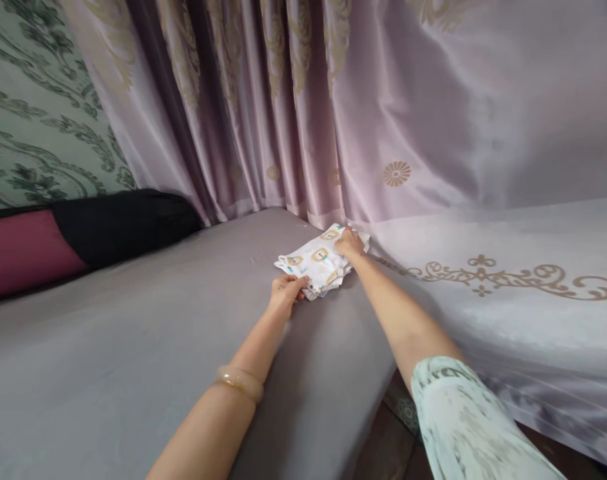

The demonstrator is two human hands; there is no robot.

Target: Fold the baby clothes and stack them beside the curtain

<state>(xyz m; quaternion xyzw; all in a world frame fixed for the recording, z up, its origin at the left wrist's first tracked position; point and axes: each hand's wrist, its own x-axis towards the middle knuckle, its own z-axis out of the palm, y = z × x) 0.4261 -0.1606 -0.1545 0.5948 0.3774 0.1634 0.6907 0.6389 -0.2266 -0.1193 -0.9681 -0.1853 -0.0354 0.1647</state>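
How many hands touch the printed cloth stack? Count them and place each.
2: the left hand pinches the near edge of the cloth stack; the right hand is on its right end.

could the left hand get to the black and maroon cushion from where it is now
Probably yes: the left hand seems to have only bare grey sheet between it and the cushion.
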